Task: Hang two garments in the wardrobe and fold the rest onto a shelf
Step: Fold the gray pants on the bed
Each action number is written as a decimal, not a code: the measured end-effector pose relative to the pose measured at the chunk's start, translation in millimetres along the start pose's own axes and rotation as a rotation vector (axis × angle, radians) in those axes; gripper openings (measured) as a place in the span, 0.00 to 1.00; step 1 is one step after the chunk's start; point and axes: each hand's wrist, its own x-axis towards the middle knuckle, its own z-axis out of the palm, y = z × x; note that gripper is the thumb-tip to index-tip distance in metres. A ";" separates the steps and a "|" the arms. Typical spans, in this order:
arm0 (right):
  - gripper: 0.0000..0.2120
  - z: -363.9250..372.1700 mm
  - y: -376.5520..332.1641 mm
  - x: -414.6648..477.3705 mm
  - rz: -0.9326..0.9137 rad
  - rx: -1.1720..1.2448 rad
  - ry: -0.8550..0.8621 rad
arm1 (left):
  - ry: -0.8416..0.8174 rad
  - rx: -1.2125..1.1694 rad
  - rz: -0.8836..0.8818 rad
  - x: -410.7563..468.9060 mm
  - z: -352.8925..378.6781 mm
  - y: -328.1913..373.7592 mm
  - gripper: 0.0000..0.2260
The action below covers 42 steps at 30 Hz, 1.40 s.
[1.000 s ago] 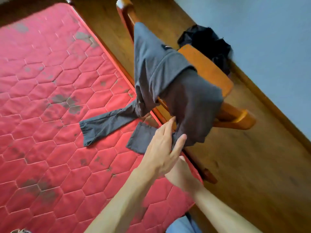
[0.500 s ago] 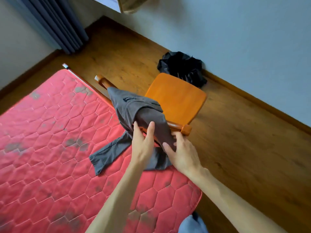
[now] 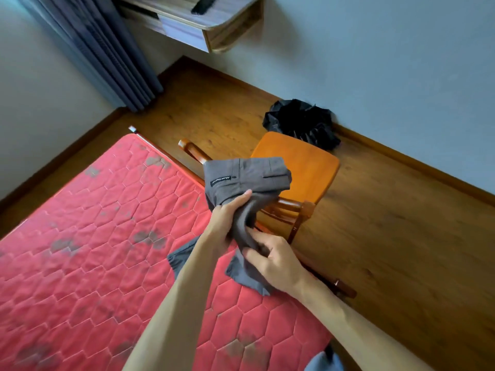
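Over the edge of the red mattress (image 3: 93, 236), at frame centre, the grey trousers (image 3: 249, 175) are gripped under the waistband by the left hand (image 3: 227, 220), probably to be lifted off the chair (image 3: 302, 167). Just lower right, the hanging cloth is pinched by the right hand (image 3: 276, 261), seemingly to gather it.

Grey trousers (image 3: 246, 175) up off the bed, left hand (image 3: 227, 220) gripping the bunched cloth under the waistband, right hand (image 3: 273, 261) pinching a leg lower down, hems trailing on the red mattress (image 3: 93, 236) near its right edge, wooden chair (image 3: 302, 167) just beside, black bundle (image 3: 300, 121) on the floor against the wall
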 end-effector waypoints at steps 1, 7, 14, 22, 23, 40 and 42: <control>0.17 1.7 -3.8 -10.4 0.022 0.058 -0.046 | -0.006 -0.006 0.024 -8.2 -3.4 3.6 0.18; 0.22 -12.4 -24.9 -28.6 0.197 0.429 -0.188 | 0.038 0.077 0.193 -73.4 -16.1 17.7 0.08; 0.21 3.6 -93.0 0.6 0.263 0.950 0.119 | 0.092 0.365 0.464 -150.6 -52.3 29.9 0.10; 0.15 41.6 -210.8 -10.5 -0.011 0.654 0.126 | 0.741 1.170 0.859 -241.6 -86.1 51.3 0.27; 0.15 48.8 -222.9 -13.0 -0.034 0.618 0.120 | 0.624 1.078 0.978 -249.0 -83.0 56.1 0.32; 0.11 85.4 -318.5 -4.9 -0.225 0.047 -0.259 | 0.700 0.315 1.206 -319.7 -183.1 156.4 0.09; 0.12 76.6 -328.0 6.0 -0.341 -0.054 -0.242 | 0.767 0.278 1.159 -336.7 -202.6 168.7 0.08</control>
